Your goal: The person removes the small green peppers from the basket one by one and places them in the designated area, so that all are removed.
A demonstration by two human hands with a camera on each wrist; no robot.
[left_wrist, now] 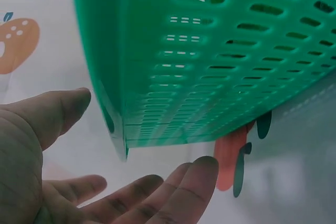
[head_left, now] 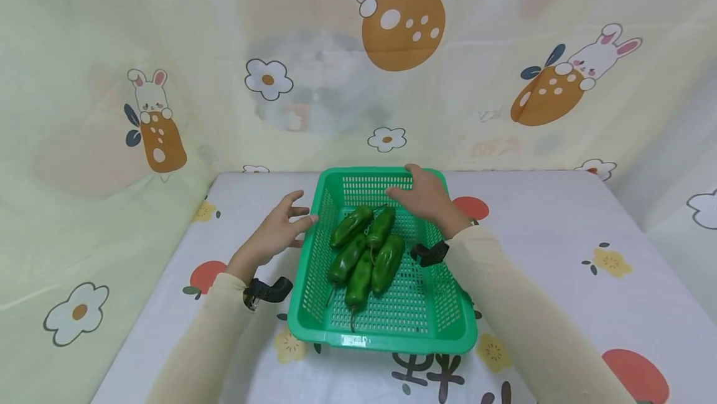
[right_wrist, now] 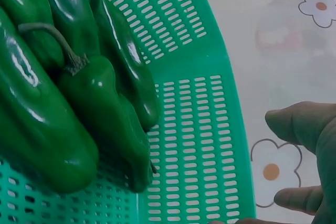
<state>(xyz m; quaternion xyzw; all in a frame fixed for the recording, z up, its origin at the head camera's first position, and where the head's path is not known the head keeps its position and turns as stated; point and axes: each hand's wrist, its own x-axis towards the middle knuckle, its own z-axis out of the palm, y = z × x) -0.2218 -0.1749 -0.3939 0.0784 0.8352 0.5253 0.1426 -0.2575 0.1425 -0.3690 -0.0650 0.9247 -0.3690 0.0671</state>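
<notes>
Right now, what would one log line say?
left hand: fingers spread, beside green basket | right hand: at basket's far-right corner | five green peppers: inside basket | hand-basket contact: unclear

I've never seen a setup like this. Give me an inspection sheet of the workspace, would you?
Surface: patterned white tablecloth.
Job's things: five green chili peppers in a green plastic basket, grouped toward its left side.
Clutter: nothing seen.
Left hand: fingers apart, beside the basket's left wall, holding nothing.
Right hand: thumb and fingers apart, near the basket's far right corner; contact with the rim unclear.
Cables: nothing seen.
Surroundings: rabbit-and-flower-print cloth backdrop.
</notes>
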